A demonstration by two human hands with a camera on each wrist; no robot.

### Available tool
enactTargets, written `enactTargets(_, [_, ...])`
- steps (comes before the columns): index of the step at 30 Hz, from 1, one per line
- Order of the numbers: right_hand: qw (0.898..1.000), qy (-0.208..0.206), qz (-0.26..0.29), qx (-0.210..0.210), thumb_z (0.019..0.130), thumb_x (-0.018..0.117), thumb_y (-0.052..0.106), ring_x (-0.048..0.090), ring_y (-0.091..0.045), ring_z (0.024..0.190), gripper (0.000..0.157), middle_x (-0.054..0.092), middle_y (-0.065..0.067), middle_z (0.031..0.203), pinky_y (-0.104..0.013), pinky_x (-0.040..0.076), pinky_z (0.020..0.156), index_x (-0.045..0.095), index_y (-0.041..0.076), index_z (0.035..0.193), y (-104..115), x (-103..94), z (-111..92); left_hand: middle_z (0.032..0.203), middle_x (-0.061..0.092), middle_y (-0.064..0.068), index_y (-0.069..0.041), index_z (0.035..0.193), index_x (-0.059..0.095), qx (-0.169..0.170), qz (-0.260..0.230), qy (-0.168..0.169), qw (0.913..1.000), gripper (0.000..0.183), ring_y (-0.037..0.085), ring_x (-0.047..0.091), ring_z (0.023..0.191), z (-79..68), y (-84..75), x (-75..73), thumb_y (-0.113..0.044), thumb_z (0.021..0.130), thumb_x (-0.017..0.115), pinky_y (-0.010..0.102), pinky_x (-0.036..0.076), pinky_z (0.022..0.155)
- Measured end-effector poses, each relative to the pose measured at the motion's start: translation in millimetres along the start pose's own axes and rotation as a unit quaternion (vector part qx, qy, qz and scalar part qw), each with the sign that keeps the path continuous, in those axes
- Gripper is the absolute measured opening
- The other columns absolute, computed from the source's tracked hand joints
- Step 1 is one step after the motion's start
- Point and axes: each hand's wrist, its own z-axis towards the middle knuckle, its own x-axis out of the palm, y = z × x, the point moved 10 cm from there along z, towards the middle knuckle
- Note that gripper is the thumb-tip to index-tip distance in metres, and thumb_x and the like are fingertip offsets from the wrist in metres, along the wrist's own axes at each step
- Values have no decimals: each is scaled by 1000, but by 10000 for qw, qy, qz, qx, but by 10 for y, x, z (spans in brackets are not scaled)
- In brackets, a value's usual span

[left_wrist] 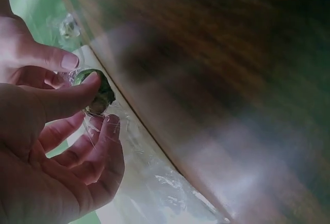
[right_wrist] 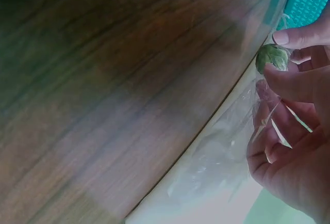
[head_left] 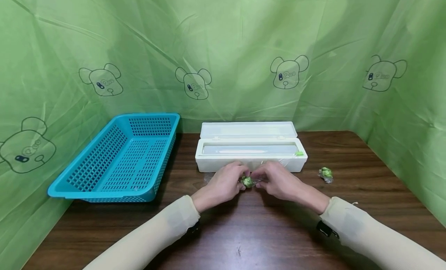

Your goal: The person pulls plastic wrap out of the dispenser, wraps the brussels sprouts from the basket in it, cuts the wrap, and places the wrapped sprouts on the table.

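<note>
A small green leafy ball, which looks like a Brussels sprout (head_left: 247, 181), is partly wrapped in clear cling film (right_wrist: 221, 152) in front of the white box. My left hand (head_left: 226, 181) holds it from the left; in the left wrist view the thumb (left_wrist: 77, 96) lies against it. From the right, my right hand (head_left: 278, 181) pinches the film beside the sprout, its thumb (right_wrist: 291, 83) close to the leaves. Loose film hangs below the fingers in both wrist views. Another film-wrapped sprout (head_left: 326, 173) lies on the table to the right.
Behind my hands stands a white cling film dispenser box (head_left: 251, 161), its lid (head_left: 249, 129) raised and a green slider (head_left: 299, 153) at its right end. A blue perforated basket (head_left: 153, 194) occupies the left of the wooden table (head_left: 240, 239). Green cloth (head_left: 240, 37) encloses the back and sides.
</note>
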Motion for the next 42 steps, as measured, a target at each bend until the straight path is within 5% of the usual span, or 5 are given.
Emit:
enactTargets(11, [9996, 194, 201, 85, 79, 71, -20, 71, -13, 86, 37, 78, 2, 93, -34, 60, 76, 82, 7, 101, -66, 77, -8, 93, 63, -3, -15, 93, 71, 8, -125, 74, 9999, 28, 14, 61, 90, 21, 23, 53, 3, 79, 85, 32, 53, 82])
enactTargets(22, [9987, 264, 371, 236, 83, 79, -13, 73, -16, 92, 30, 79, 0, 99, -37, 61, 81, 82, 5, 107, -100, 102, -8, 91, 63, -3, -15, 92, 70, 37, -177, 152, 9997, 28, 14, 61, 90, 27, 33, 66, 5, 78, 85, 33, 53, 82])
enactTargets(32, [9979, 298, 410, 410, 85, 86, 1, 73, -17, 96, 23, 78, 5, 100, -41, 60, 84, 82, 8, 106, -118, 96, -6, 93, 67, -3, -13, 101, 74, -136, -848, 422, 9954, 26, 16, 64, 89, 27, 98, 59, -9, 82, 91, 30, 52, 79])
enactTargets(42, [9976, 206, 426, 499, 87, 86, 4, 67, -10, 79, 13, 75, 9, 86, -30, 56, 69, 81, 14, 95, -87, 81, 36, 97, 74, -3, -13, 105, 79, -88, -764, 225, 9968, 16, 13, 68, 94, -4, 96, 6, -8, 91, 83, 30, 54, 83])
